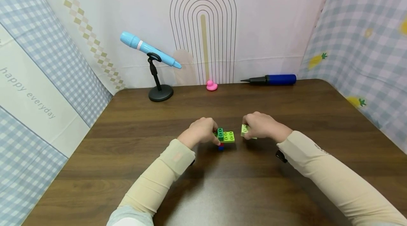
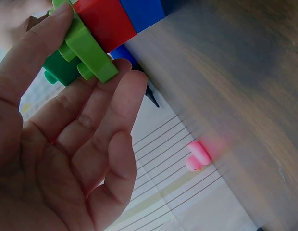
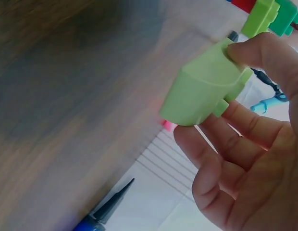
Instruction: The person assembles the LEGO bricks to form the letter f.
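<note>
My left hand (image 1: 199, 132) pinches a small stack of toy building bricks between thumb and fingers. In it a dark green brick (image 1: 220, 134) sits on a lime green plate (image 1: 229, 136), above a red brick (image 2: 103, 21) and a blue brick (image 2: 143, 13). To the right, my right hand (image 1: 263, 126) holds a pale green brick (image 3: 202, 86) with a rounded side, its thumb on one end and fingertips on the other. A short gap separates this brick from the stack. The right fingers partly cover it in the head view.
At the back of the wooden table (image 1: 127, 169) stand a blue microphone (image 1: 149, 49) on a black stand (image 1: 160, 92) and a pink toy duck (image 1: 211, 86). A blue-handled pump with a black tip (image 1: 276, 79) lies at the back right. Patterned cloth (image 1: 270, 17) hangs behind.
</note>
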